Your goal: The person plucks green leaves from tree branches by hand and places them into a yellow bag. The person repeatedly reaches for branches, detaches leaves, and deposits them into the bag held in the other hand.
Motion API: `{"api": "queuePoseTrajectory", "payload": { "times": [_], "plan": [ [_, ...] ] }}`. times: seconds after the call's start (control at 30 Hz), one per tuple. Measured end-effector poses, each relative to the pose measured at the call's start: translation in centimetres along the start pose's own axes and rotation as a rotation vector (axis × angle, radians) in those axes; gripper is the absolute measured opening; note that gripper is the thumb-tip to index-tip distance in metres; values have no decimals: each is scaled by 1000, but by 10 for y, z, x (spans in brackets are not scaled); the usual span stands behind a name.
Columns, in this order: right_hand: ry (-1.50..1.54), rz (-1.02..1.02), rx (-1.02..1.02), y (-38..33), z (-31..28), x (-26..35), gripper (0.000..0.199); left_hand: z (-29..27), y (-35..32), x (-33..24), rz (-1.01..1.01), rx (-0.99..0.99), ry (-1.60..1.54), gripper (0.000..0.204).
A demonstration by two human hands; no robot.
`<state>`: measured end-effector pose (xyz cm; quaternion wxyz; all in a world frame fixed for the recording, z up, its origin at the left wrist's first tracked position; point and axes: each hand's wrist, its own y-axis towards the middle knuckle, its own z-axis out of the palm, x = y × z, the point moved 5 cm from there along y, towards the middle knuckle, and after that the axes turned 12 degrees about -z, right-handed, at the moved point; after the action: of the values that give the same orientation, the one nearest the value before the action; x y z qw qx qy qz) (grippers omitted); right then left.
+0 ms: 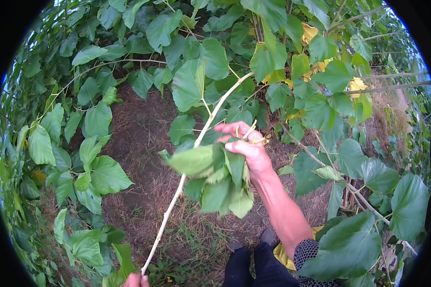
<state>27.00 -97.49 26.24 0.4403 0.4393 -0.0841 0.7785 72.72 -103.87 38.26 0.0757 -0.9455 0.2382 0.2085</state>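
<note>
A pale, slender branch [167,210] slants across the middle of the view, its lower stretch bare and several green leaves still on its upper part. Its lower end is pinched in the fingers of my left hand [135,280], which shows only partly at the bottom edge. Close beside the branch, my right hand [250,152] is closed round the stalks of a bunch of picked green leaves [220,184], which hang below the fingers. The nearest leaf of the bunch is blurred. Whether the right fingers touch the branch is unclear.
Leafy branches [98,174] crowd the left side, and more foliage [321,110] with some yellow leaves fills the upper right. A large leaf [342,246] overlaps my right sleeve [305,253]. Below are dry, grassy soil [139,143] and my dark trousers [268,268].
</note>
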Motion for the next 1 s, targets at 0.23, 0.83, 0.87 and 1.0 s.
{"api": "queuePoseTrajectory", "payload": {
  "times": [0.23, 0.83, 0.87, 1.0],
  "plan": [
    [476, -126, 10, 82, -1, -42, 92, -12, -20, 1, -102, 70, 87, 11],
    [363, -165, 328, 85, 31, -78, 34, -6, -22, 41, -307, 245, 133, 23],
    [127, -91, 193, 74, 23, -85, 21, -9, -24, 43, -262, 133, 120, 20],
    [-520, -11, -442, 65, -111, -111, 17, -3, -3, 21, -105, 125, 128, 14]
  ]
}}
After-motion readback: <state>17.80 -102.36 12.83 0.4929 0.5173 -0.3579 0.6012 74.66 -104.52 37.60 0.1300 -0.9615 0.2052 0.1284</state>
